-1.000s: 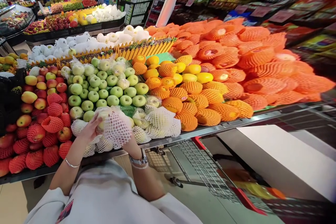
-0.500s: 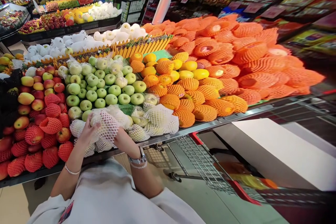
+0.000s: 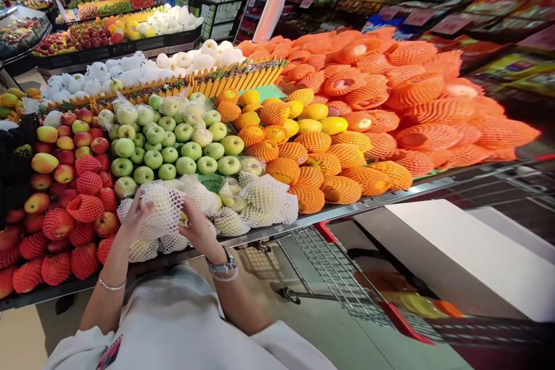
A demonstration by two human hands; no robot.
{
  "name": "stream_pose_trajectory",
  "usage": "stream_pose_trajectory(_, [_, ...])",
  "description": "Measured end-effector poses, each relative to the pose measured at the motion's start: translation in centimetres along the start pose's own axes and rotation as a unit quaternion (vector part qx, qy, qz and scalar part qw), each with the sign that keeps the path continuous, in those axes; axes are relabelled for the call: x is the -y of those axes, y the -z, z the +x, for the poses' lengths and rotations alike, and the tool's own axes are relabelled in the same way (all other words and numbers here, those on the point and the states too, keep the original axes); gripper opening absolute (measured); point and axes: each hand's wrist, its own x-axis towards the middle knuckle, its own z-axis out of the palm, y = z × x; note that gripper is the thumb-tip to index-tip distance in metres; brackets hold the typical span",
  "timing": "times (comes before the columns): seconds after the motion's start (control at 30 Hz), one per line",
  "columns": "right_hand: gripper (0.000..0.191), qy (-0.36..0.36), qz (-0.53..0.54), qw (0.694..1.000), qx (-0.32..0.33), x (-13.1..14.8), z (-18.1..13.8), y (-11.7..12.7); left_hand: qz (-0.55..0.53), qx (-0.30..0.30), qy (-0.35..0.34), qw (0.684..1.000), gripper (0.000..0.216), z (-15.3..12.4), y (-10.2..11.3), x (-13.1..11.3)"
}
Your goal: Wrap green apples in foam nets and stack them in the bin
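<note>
While the left hand grips a white-netted fruit by its left side, the right hand curls at the right edge of the net; whether it grips or only touches, I cannot tell. The fruit is between the two hands. Half a second earlier the net hangs over the right hand's fingers, hiding them; now they show beside it, and the net sits closer round the fruit. Just below the hands lie more netted fruits. Beyond the hands spread green apples; leftward are red-netted apples, and right of the right hand, past a white-netted cluster, orange-netted fruits. Lower right of the right hand, well apart, stands a shopping cart.
</note>
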Motion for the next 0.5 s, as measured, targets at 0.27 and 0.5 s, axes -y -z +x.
stream_pose_trajectory(0.27, [0.088, -0.016, 0.021, 0.999, 0.043, -0.2, -0.9, -1.0, 0.112, 0.089, -0.078, 0.987, 0.059, -1.5, -1.5, -1.8])
stream_pose_trajectory(0.5, [0.061, -0.015, 0.057, 0.995, -0.08, -1.2, -1.6, -1.4, 0.095, -0.015, -0.102, 0.99, 0.042, -1.6, -3.1, -0.8])
